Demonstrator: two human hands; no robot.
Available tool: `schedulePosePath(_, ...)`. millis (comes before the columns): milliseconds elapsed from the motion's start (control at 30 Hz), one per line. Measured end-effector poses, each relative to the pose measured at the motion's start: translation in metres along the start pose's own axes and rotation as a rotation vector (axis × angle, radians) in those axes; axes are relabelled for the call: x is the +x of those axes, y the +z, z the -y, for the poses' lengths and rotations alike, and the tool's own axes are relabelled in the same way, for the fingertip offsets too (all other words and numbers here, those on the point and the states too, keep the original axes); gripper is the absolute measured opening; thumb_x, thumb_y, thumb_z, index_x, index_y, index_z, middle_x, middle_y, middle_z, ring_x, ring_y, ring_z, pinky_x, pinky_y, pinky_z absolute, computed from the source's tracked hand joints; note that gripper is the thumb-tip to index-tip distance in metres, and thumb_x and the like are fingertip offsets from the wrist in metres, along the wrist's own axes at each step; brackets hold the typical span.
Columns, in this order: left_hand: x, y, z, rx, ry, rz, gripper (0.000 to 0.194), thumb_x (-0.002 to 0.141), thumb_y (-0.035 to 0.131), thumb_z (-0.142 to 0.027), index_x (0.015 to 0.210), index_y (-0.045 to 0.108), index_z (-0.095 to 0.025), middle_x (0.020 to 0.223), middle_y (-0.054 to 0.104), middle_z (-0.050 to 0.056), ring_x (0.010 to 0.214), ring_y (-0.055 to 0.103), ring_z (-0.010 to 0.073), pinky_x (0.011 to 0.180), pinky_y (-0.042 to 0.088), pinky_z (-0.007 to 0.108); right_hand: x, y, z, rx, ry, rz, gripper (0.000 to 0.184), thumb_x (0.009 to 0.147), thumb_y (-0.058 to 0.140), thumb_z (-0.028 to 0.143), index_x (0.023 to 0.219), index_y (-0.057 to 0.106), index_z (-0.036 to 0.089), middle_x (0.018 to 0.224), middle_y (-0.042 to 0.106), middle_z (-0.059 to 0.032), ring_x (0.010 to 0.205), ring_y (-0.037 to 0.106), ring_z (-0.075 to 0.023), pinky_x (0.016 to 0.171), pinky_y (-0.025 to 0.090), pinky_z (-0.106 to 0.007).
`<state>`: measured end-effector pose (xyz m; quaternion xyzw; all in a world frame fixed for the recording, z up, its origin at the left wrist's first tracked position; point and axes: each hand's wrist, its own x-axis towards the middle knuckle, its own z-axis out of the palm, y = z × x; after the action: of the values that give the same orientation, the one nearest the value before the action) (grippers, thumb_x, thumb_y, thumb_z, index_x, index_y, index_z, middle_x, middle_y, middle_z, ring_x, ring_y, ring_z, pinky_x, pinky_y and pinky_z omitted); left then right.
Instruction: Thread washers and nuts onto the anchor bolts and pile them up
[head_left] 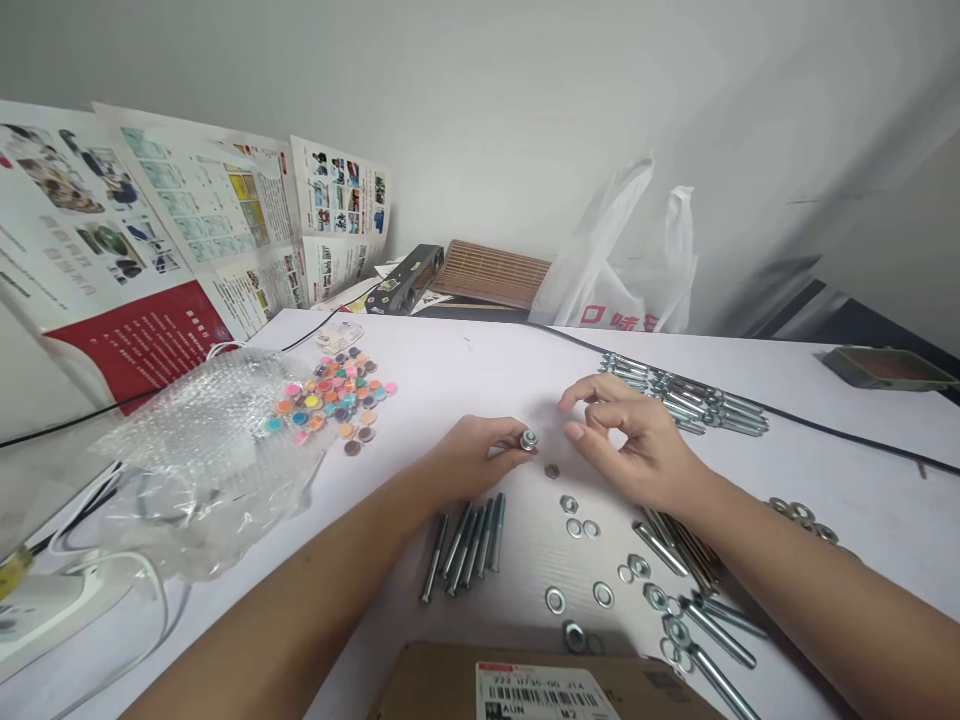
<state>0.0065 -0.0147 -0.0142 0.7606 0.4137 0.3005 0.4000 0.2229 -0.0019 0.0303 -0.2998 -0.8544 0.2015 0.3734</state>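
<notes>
My left hand (480,455) pinches a metal bolt, its round threaded end (529,440) facing me with what looks like a nut or washer around it; the fingers hide the rest. To its right, my right hand (630,440) hovers with thumb and fingers curved and apart, nothing visible in them. Between and below the hands lie a small nut (552,471), a hex nut (569,505) and flat washers (574,528). Several long bolts (471,545) rest below my left hand. More bolts (660,548), with nuts (655,597) and rings, lie below my right hand.
Assembled anchor bolts (686,395) are grouped at the back right near a black cable (825,425). Colourful small discs (337,395) and bubble wrap (202,430) lie left. A cardboard box (435,685) stands at the front; a plastic bag (615,270) stands behind.
</notes>
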Motion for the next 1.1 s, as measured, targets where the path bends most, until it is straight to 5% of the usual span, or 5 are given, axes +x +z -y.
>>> schedulePosePath(167,0.000,0.000,0.003,0.029,-0.008,-0.019,0.013,0.088,0.057,-0.027,0.093,0.066,-0.019,0.092,0.072,-0.001,0.088,0.068,0.0138,0.084,0.049,0.025,-0.006,0.002,-0.003,-0.006,0.054,0.176,0.025,0.093,0.050,0.036,0.092,0.069,0.019,0.136,0.048,-0.0130,0.127,0.043,-0.0295,0.100,0.037,-0.053)
schedulePosePath(333,0.000,0.000,0.003,-0.006,-0.082,0.010,0.014,0.086,0.057,-0.027,0.094,0.066,-0.019,0.096,0.073,0.000,0.094,0.068,0.0146,0.091,0.049,0.027,-0.010,-0.005,-0.007,0.147,0.013,-0.266,0.047,0.099,0.035,0.030,0.057,0.056,0.021,0.090,0.067,-0.0057,0.098,0.057,-0.0225,0.100,0.038,-0.049)
schedulePosePath(500,-0.001,-0.001,0.001,0.016,-0.060,0.004,0.014,0.085,0.058,-0.025,0.095,0.066,-0.020,0.096,0.073,0.000,0.094,0.068,0.0153,0.091,0.049,0.029,-0.010,0.002,-0.004,0.054,0.147,0.112,0.034,0.098,0.039,0.041,0.114,0.065,0.026,0.135,0.053,-0.0082,0.133,0.036,-0.0278,0.106,0.030,-0.056)
schedulePosePath(733,-0.001,-0.002,0.001,0.042,-0.096,0.013,0.016,0.086,0.058,-0.029,0.096,0.067,-0.020,0.098,0.073,0.000,0.096,0.068,0.0150,0.089,0.048,0.027,-0.016,-0.003,-0.007,0.469,-0.046,-0.314,0.056,0.098,0.037,0.026,0.042,0.034,0.020,0.037,0.032,0.0011,0.047,0.039,-0.0150,0.080,0.042,-0.044)
schedulePosePath(1100,-0.001,-0.002,-0.003,0.145,-0.009,-0.010,0.017,0.087,0.054,-0.025,0.096,0.067,-0.020,0.088,0.072,-0.001,0.082,0.065,0.0158,0.077,0.047,0.027,-0.011,0.023,-0.003,-0.363,-0.076,0.136,0.028,0.091,0.052,0.026,0.116,0.064,0.023,0.138,0.039,-0.0147,0.125,0.037,-0.0321,0.099,0.033,-0.053)
